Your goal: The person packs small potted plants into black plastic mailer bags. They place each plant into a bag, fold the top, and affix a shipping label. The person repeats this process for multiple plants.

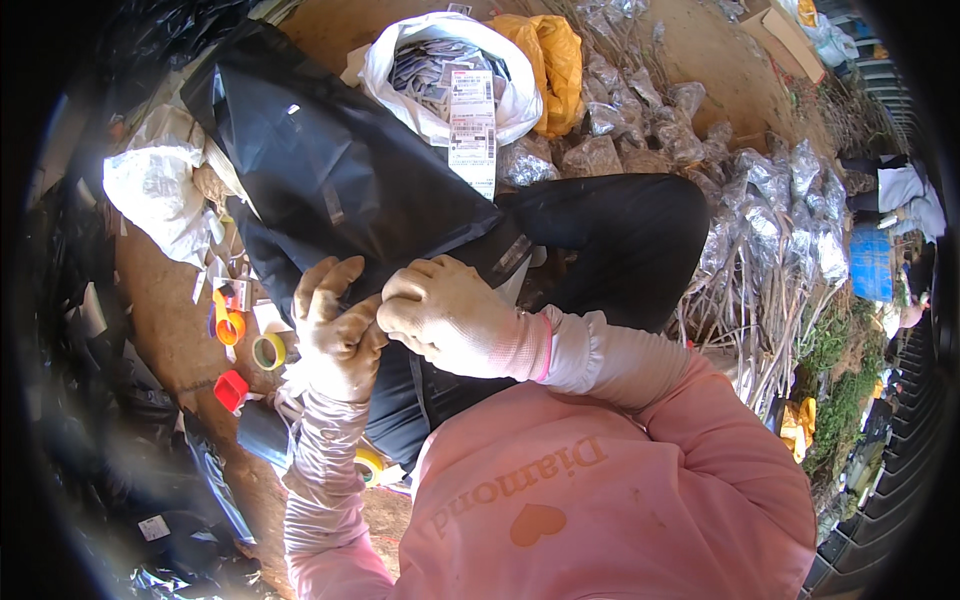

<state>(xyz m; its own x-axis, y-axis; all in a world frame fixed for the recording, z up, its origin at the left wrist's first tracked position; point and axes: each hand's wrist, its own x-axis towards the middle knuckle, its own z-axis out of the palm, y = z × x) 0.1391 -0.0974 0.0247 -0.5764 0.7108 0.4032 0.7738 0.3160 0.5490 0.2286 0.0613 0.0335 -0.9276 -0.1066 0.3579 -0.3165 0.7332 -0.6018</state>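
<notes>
A long black plastic package (322, 142) lies across my lap, with strips of tape showing on its surface. Both hands wear pale knit work gloves and meet just below the package's near edge. My left hand (337, 330) points its thumb and forefinger toward the other hand, its remaining fingers raised and bent. The curled fingers of my right hand (450, 315) touch the left fingertips. Whatever may be pinched between them is hidden. Beyond the package, a strip of printed labels (472, 135) hangs over the rim of a white sack (379, 56) holding many small printed pieces.
On the floor at left lie an orange tape dispenser (227, 319), a yellow tape roll (268, 351) and a red plastic object (231, 391). Bare-stemmed plants (757, 300) with plastic-wrapped roots are heaped at right. A yellow bag (551, 71) adjoins the sack; black plastic sheeting (90, 450) covers the far left.
</notes>
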